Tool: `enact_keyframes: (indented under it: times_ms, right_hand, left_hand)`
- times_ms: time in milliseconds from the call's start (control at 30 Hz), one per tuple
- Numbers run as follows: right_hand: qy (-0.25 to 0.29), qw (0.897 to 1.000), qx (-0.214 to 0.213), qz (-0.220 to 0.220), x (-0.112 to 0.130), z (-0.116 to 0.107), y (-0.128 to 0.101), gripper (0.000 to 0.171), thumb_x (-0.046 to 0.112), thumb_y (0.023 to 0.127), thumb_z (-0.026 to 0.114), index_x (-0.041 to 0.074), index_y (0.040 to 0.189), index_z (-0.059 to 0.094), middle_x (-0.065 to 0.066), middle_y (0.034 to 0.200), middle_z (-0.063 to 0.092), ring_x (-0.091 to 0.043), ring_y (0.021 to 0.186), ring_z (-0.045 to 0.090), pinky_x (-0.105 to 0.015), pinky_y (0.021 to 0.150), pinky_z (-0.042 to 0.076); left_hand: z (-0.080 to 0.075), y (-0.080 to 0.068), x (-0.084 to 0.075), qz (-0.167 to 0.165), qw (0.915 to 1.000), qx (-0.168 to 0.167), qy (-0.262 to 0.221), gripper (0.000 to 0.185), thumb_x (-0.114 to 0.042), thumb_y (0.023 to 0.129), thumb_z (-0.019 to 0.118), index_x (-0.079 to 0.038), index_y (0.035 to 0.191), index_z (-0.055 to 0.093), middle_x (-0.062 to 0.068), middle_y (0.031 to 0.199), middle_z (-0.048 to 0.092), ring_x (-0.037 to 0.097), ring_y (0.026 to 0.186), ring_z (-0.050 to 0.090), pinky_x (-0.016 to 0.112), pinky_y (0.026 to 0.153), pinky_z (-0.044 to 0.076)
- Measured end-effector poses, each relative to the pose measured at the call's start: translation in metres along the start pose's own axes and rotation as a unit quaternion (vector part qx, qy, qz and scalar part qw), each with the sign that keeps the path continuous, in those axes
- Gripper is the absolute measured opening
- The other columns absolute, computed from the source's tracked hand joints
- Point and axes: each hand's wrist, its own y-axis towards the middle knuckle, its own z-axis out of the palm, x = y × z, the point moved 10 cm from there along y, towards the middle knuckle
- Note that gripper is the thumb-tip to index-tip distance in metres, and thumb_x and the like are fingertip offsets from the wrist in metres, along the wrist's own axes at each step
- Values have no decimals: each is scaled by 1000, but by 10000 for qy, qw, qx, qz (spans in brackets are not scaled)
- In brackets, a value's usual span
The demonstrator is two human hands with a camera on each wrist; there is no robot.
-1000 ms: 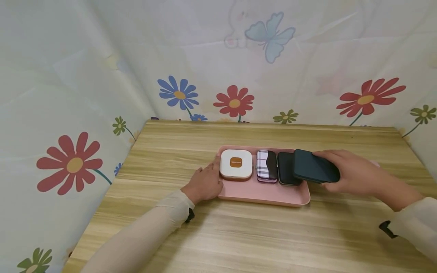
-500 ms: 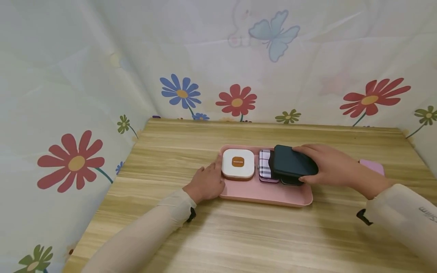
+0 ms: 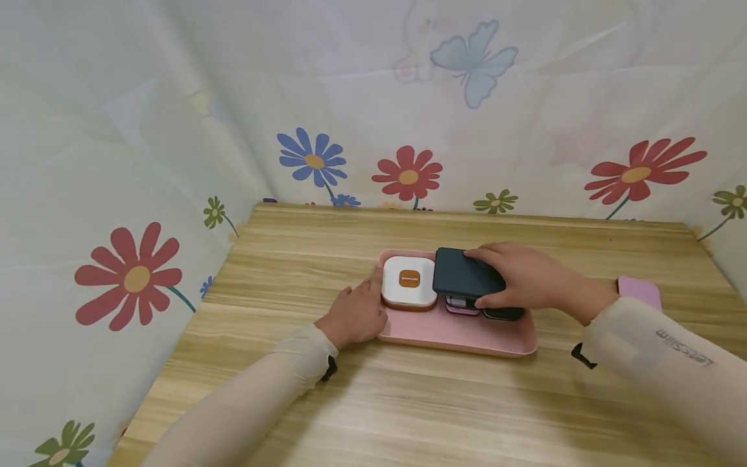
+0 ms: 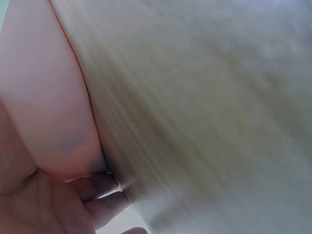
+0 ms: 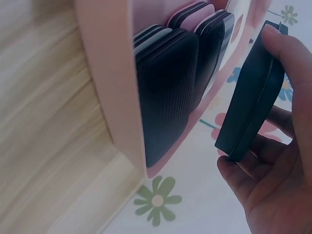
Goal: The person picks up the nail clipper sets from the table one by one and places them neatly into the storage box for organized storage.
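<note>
My right hand [image 3: 522, 275] grips a dark teal flat case [image 5: 251, 92] between thumb and fingers. It holds the case above the pink tray [image 3: 455, 337], apart from the things in it. In the right wrist view a seam runs along the case's side. Beneath it, a plaid-and-black small case [image 3: 462, 306] is mostly covered. A black case [image 5: 168, 92] lies at the tray's right end, and a white square case [image 3: 410, 282] with a brown label at its left. My left hand [image 3: 353, 314] rests against the tray's left end, its fingers along the wall.
A pink flat case [image 3: 639, 292] lies on the wood-grain table [image 3: 408, 408] to the right, beyond my right forearm. Behind the table hangs a sheet [image 3: 525, 117] printed with flowers. A bare strip of tray floor shows in front of the cases.
My right hand has carried the dark teal case leftward, from the tray's right end to over the plaid case. The pink case at right has come into sight. My left hand stays at the tray.
</note>
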Motion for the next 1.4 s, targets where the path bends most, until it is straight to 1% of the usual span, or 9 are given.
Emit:
enact_keyframes:
  times_ms: [267, 533, 700, 800, 900, 967, 1067, 1167, 1400]
  right_hand:
    - [65, 9998, 160, -94, 9, 9, 21, 90, 57, 80, 77, 15, 152, 43, -15, 147, 51, -38, 133, 48, -57, 105, 43]
    - [36, 9993, 288, -242, 19, 18, 38, 91, 59, 80, 76, 14, 152, 43, -13, 146, 51, -36, 133, 48, -54, 106, 42]
    - [17, 9988, 406, -283, 28, 26, 50, 90, 58, 80, 76, 15, 152, 44, -13, 147, 51, -34, 134, 48, -54, 108, 42]
    - [32, 9982, 505, -312, 34, 31, 57, 90, 59, 80, 76, 14, 152, 44, -14, 148, 49, -34, 134, 48, -53, 109, 41]
    - [37, 9979, 547, -336, 39, 35, 64, 91, 59, 81, 75, 14, 153, 42, -14, 149, 48, -34, 134, 47, -53, 108, 42]
    - [-7, 9979, 531, -373, 42, 37, 68, 91, 59, 82, 74, 13, 154, 41, -15, 149, 47, -35, 134, 48, -52, 107, 43]
    - [-72, 9977, 539, -416, 46, 39, 73, 91, 59, 83, 73, 13, 154, 40, -16, 149, 47, -35, 134, 47, -52, 107, 43]
    - [-3, 9972, 639, -396, 49, 41, 77, 92, 59, 83, 73, 13, 155, 38, -16, 150, 46, -35, 135, 46, -52, 108, 42]
    - [107, 9958, 815, -412, 51, 50, 86, 93, 60, 85, 71, 14, 157, 34, -16, 153, 43, -34, 136, 45, -52, 109, 41]
  left_hand:
    - [0, 2, 2, -35, 10000, -8, -34, 82, -28, 98, 41, -5, 160, -8, 14, 158, 39, 25, 147, 36, 55, 116, 30]
    - [6, 7, 4, -112, 9999, 41, -55, 83, -28, 98, 41, -7, 160, -10, 12, 162, 33, 23, 148, 35, 51, 116, 33]
    - [3, 6, 4, -111, 9999, -13, -69, 82, -28, 98, 42, -6, 161, -6, 12, 162, 32, 24, 146, 37, 51, 115, 34]
    - [3, 5, 4, -135, 9999, 8, -53, 84, -28, 98, 43, -7, 160, -8, 12, 161, 34, 24, 146, 37, 50, 115, 34]
    - [3, 5, 3, -129, 9999, 70, -29, 83, -29, 98, 42, -7, 160, -9, 11, 163, 31, 24, 148, 35, 50, 116, 33]
    - [4, 5, 3, -117, 9999, 97, -14, 83, -29, 98, 42, -7, 160, -9, 11, 164, 29, 24, 148, 34, 50, 117, 33]
    - [5, 6, 4, -88, 9999, 73, -24, 84, -29, 98, 42, -6, 160, -9, 13, 162, 32, 24, 148, 35, 51, 116, 33]
    - [6, 6, 5, -113, 9999, 60, -7, 85, -30, 98, 43, -7, 160, -10, 13, 161, 34, 23, 147, 36, 50, 116, 33]
    - [5, 6, 7, -134, 9999, 54, -55, 86, -30, 98, 44, -7, 160, -11, 13, 163, 30, 23, 147, 36, 49, 116, 33]
